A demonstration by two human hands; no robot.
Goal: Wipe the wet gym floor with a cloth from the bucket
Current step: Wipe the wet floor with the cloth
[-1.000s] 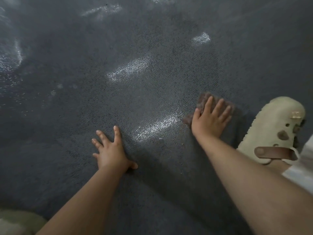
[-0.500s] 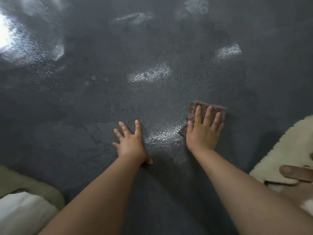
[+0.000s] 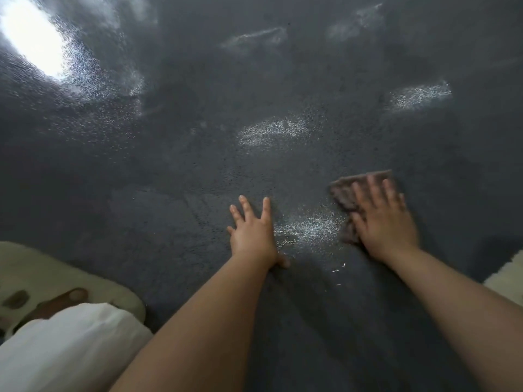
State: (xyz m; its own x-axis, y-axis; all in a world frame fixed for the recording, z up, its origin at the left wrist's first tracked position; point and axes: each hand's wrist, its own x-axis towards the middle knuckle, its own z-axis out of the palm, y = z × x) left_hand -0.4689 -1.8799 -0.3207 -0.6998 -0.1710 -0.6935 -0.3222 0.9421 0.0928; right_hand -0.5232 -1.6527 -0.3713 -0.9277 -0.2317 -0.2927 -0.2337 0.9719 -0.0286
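Floor: dark grey speckled gym floor (image 3: 198, 165) filled nearly the whole head view, with a grainy, damp-looking texture.
Glare: one bright white reflection (image 3: 31, 38) sat far up and to the left of your left hand, with fainter wet sheens scattered across the floor beyond both hands.
Wet patch: a glistening patch (image 3: 311, 227) lay on the floor between your two hands, just beside your left hand's thumb side.
Left hand: your left hand (image 3: 252, 233) was flat on the floor, palm down, fingers straight and spread, holding nothing; it looked like it was bracing you.
Right hand: your right hand (image 3: 385, 219) was pressed palm down on the cloth, fingers straight and slightly apart, not curled round it; the hand was blurred.
Cloth: the brownish cloth (image 3: 343, 193) lay flat on the floor under your right hand, its edges showing past your fingertips and on the side towards your left hand.
Spacing: your hands were near each other but apart, the right one a little further out from you than the left.
Left foot: a pale slip-on shoe (image 3: 70, 275) with a brown strap sat well to the left of your left hand, partly covered by white fabric (image 3: 70, 349).
Right edge: a sliver of another pale shoe (image 3: 506, 275) showed right of your right forearm.
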